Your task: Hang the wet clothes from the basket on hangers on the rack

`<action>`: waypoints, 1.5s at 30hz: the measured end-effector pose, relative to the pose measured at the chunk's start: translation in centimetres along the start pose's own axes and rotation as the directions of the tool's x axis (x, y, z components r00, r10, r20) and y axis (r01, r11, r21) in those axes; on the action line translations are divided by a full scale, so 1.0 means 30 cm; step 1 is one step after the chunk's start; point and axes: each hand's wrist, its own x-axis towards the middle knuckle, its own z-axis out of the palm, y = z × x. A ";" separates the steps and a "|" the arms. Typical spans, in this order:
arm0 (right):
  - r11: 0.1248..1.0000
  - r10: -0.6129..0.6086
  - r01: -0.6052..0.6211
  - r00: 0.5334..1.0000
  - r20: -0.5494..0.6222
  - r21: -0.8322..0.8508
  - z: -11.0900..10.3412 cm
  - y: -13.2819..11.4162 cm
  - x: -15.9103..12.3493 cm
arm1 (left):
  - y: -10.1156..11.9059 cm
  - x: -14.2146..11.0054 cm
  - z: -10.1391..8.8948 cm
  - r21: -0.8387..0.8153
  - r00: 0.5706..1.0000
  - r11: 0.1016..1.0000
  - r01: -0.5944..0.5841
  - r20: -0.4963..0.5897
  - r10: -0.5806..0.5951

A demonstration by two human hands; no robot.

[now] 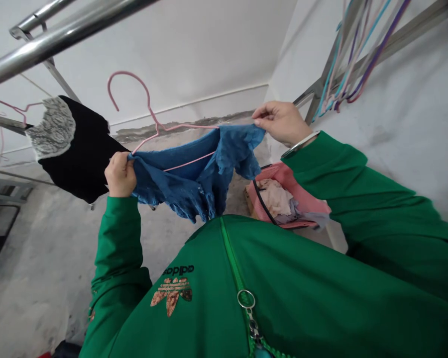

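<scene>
A blue garment point(182, 184) with ruffled edges hangs stretched between my two hands on a pink hanger point(155, 112). The hanger's hook points up and is free of any rail, and its lower bar shows across the garment's opening. My left hand point(121, 174) is closed on the garment's left edge, near the hanger's left end. At the other side, my right hand point(280, 122) pinches the upper right edge of the cloth between thumb and fingers. The hanger's right end is hidden under the blue cloth.
A metal rail point(67, 37) crosses the upper left. Below it hangs a black garment point(84, 149) with a white lace part. Several coloured hangers point(353, 59) hang from a frame at upper right. A pink basket point(306, 194) with crumpled cloth point(274, 199) stands low, right of centre.
</scene>
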 end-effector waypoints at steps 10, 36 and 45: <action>0.776 -0.420 0.520 0.848 0.323 -0.356 0.038 -0.124 -0.038 | 0.029 0.035 0.020 -0.053 0.989 0.999 -0.005 0.147 0.013; 0.708 -0.568 0.486 0.823 -0.006 -0.513 -0.043 -0.070 -0.098 | 0.021 -0.022 0.099 -0.783 0.689 0.153 0.603 0.415 -0.594; 0.759 -0.501 0.421 0.865 -0.032 -0.497 -0.054 -0.083 -0.113 | -0.076 0.036 0.054 -0.585 0.919 0.752 0.303 -0.028 -0.392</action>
